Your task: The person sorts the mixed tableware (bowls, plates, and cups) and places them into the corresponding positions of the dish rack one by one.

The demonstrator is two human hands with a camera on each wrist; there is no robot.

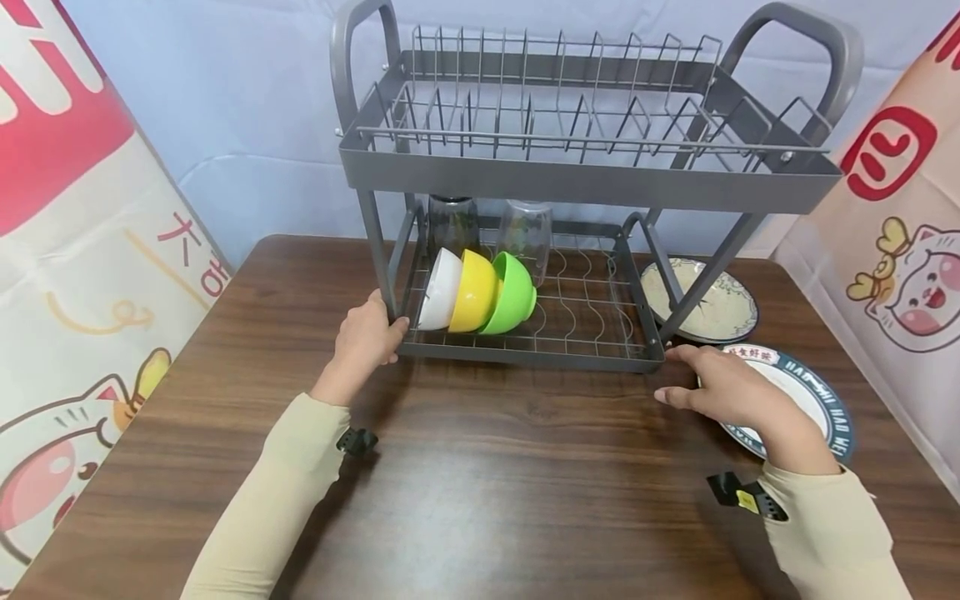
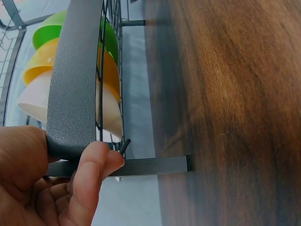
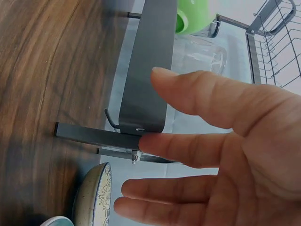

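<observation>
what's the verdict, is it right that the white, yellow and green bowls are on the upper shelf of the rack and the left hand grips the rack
Wrong shelf: the head view shows the white bowl, yellow bowl and green bowl on the lower shelf of the rack. The left hand does grip the rack.

We see a rack (image 1: 585,185) of matt, finely textured metal, smooth, glossy plastic-looking bowls (image 1: 474,292), a wood-grained tabletop (image 1: 525,475) with a soft sheen, and a creased, cloth-like backdrop (image 1: 225,108).
</observation>
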